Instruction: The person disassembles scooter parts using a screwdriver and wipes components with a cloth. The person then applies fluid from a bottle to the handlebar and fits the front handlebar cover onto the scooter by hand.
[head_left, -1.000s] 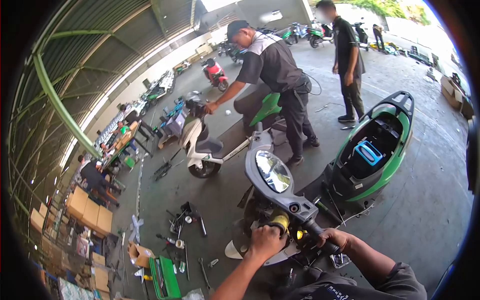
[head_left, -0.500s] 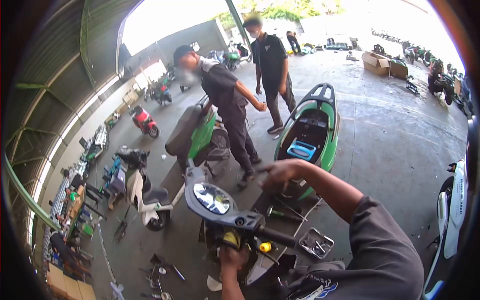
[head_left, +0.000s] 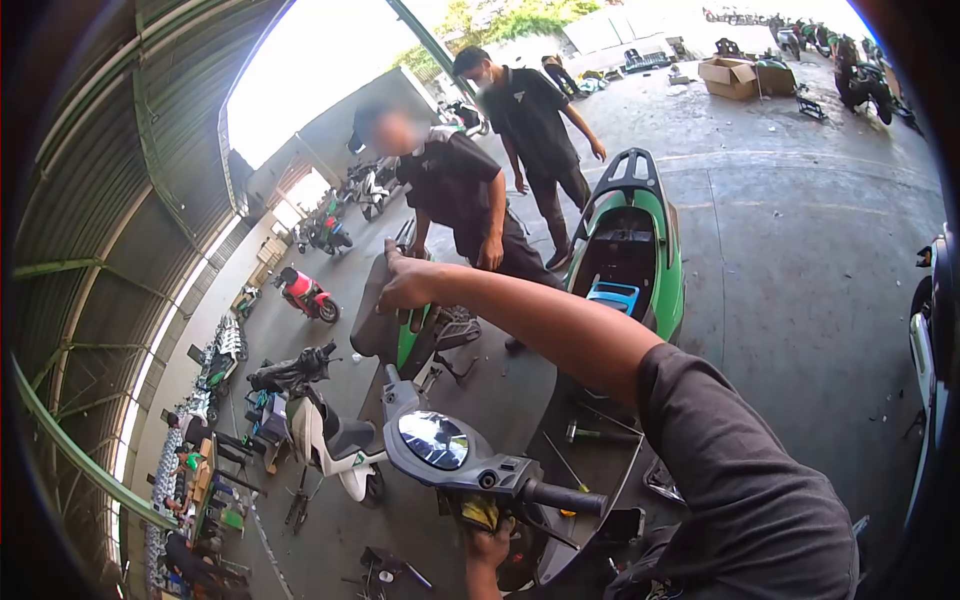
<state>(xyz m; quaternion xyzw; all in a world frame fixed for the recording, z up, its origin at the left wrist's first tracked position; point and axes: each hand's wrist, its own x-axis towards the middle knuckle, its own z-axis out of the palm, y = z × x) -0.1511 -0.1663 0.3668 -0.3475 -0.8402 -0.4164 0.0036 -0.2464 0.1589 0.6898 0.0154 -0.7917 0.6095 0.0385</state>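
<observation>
My right hand point(head_left: 405, 280) reaches forward in the air over the handlebar, nothing in it, with the index finger stretched out toward the green scooter point(head_left: 418, 330) and its dark seat. Low in the view, my left hand point(head_left: 489, 545) is closed round a yellow-and-black thing point(head_left: 481, 514) just under the handlebar cover; its kind is partly hidden. The grey scooter handlebar cover point(head_left: 408, 400) carries a round shiny glass point(head_left: 433, 441) and a black grip point(head_left: 565, 497).
Two people in dark shirts point(head_left: 455, 190) stand beyond the handlebar. A green scooter body point(head_left: 665, 270) with a blue part inside stands right of them. A hammer point(head_left: 600, 434) and tools lie on the floor. A white scooter point(head_left: 335, 440) stands left, a cardboard box point(head_left: 728, 78) far back.
My right hand has moved up and left, from over the floor tools to in front of the green scooter. My left hand stays under the handlebar. The view has shifted; the nearer person's arm has lowered.
</observation>
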